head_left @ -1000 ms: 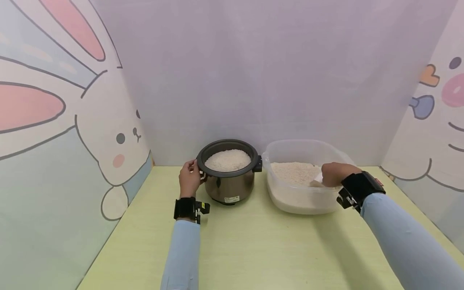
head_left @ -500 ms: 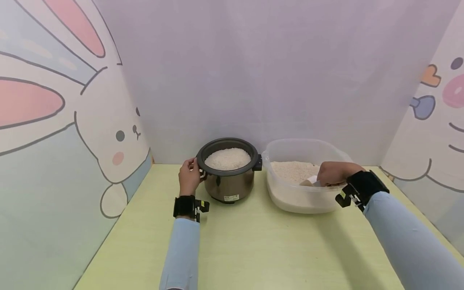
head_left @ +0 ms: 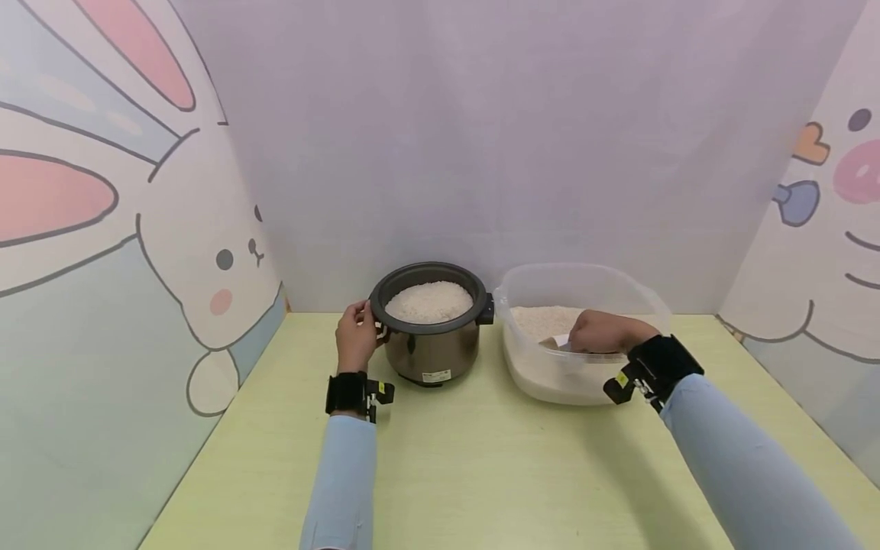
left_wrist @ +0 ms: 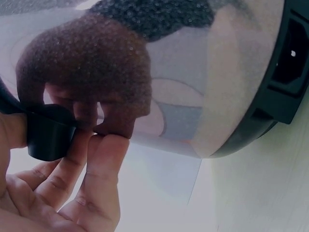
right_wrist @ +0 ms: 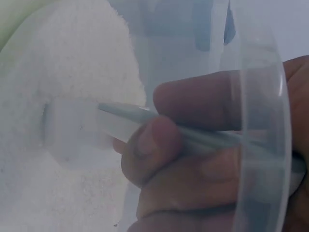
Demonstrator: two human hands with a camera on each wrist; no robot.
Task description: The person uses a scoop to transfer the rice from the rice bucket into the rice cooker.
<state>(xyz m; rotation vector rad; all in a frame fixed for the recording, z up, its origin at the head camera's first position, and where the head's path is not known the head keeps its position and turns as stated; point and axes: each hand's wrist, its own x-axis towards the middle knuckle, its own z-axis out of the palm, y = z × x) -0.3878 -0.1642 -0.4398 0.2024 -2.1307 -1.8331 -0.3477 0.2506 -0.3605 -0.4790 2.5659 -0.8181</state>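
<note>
A brown-grey rice cooker (head_left: 429, 350) stands lidless near the back wall, with white rice (head_left: 429, 300) heaped inside. At its left side is my left hand (head_left: 354, 338), fingers and thumb around the black side handle (left_wrist: 48, 137) in the left wrist view. To the cooker's right sits a translucent plastic tub (head_left: 580, 284) holding more rice (head_left: 538, 318). My right hand (head_left: 605, 333) reaches inside this tub and grips a white scoop (head_left: 560, 341) by its handle. In the right wrist view, the scoop's head is partly sunk in rice, behind the tub's clear wall.
Both containers rest on a light green table (head_left: 467, 473). A pale lilac wall (head_left: 495, 153) rises right behind them. Side walls with a cartoon rabbit (head_left: 206, 298) and another cartoon figure flank the table.
My right hand has moved left through the tub with the scoop, from the right side toward the middle. The left hand stays at the cooker's handle.
</note>
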